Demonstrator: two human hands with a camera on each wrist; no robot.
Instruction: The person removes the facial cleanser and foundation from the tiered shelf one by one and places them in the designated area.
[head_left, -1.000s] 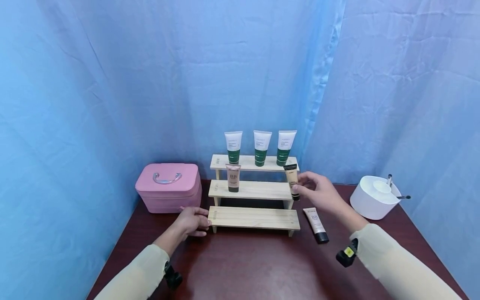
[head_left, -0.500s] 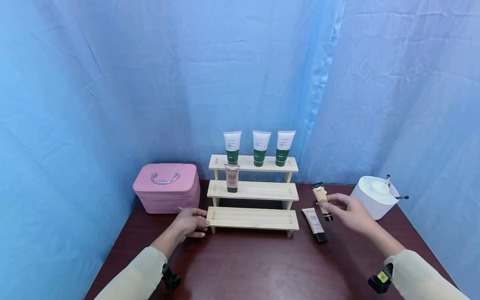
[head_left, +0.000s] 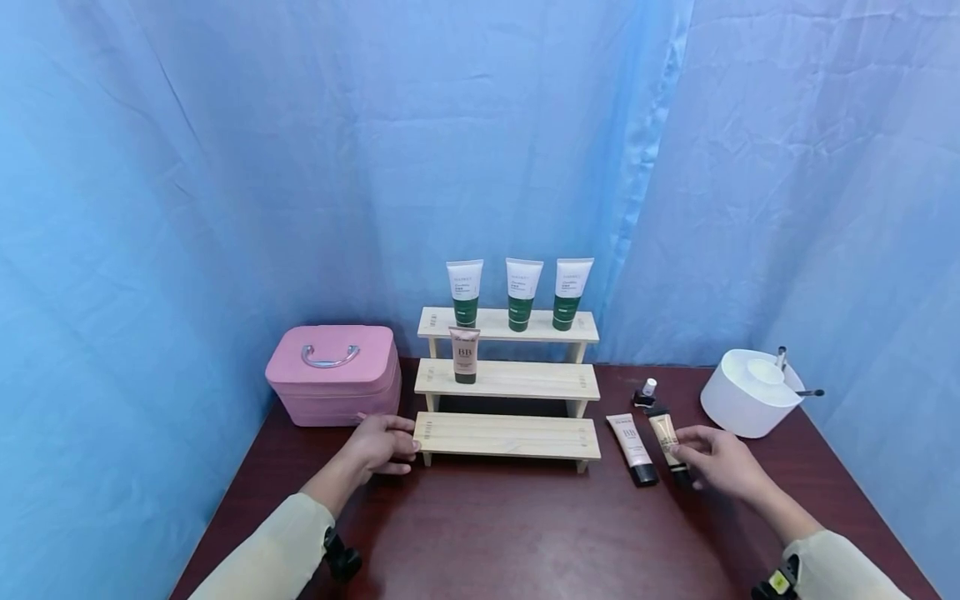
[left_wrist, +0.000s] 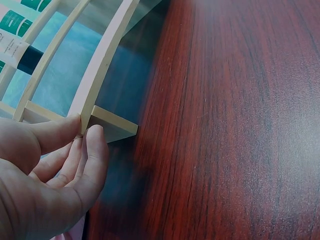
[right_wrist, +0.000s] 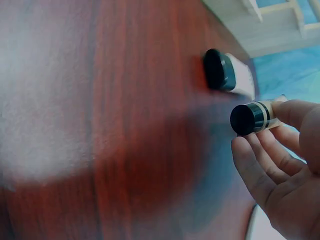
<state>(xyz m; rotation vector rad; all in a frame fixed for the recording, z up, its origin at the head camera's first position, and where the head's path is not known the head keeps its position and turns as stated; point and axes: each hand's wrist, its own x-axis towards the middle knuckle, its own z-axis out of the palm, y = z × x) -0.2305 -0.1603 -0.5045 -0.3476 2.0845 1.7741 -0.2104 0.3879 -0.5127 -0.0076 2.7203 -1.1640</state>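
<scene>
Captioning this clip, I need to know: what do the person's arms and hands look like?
The left sleeve and right sleeve are long and pale cream. A black device sits at each wrist, the right one bearing a yellow patch. The left hand and right hand wear no gloves.

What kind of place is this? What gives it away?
Probably a staged tabletop set for cosmetics: light-blue fabric curtains stand around a dark-red wood-grain table, where a three-tier pale wooden display rack bears three white-and-green squeeze tubes.
</scene>
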